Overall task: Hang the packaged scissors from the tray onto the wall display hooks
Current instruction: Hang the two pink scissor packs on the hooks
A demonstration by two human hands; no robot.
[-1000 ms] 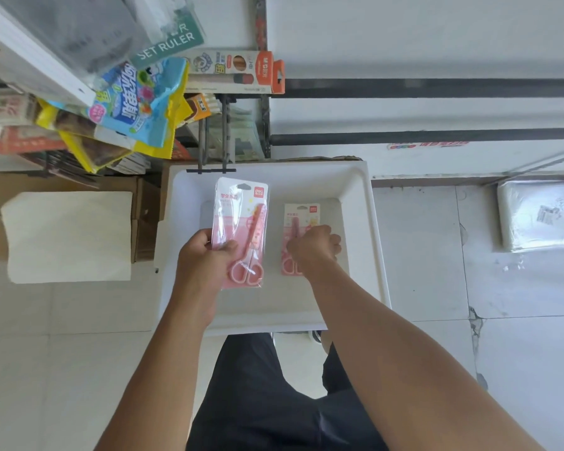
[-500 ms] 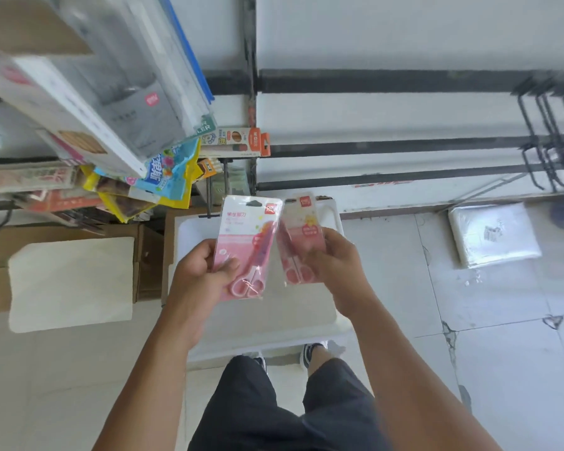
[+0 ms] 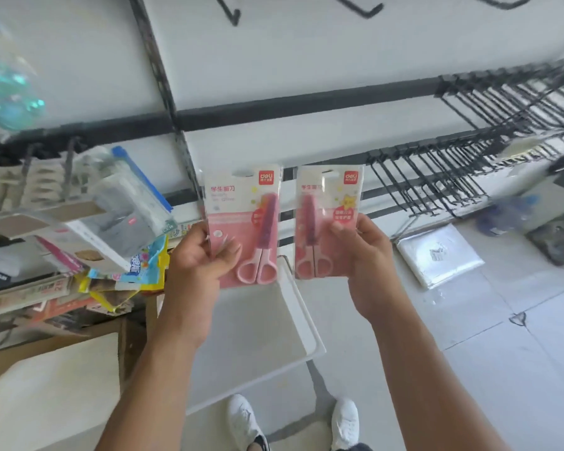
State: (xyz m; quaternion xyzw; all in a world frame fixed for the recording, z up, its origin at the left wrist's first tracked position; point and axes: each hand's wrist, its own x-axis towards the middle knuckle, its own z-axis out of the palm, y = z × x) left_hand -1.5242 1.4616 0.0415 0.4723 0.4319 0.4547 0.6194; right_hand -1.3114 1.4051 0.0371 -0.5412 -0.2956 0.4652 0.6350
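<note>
Head view: we hold both packs upright before wall, above tray point(image 3: 310, 336). Left hand point(image 3: 199, 265) pinches larger scissors pack point(image 3: 241, 222) at lower left edge, thumb on front. Right hand point(image 3: 365, 255) grips smaller scissors pack point(image 3: 326, 219) at lower right. Empty hooks point(image 3: 437, 183) just right.

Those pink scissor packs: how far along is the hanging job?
Picking up looks done: the white tray shows no packs. In hand: the left hand holds one scissors pack, the right hand another. Left: hanging both on the black hooks.
</note>
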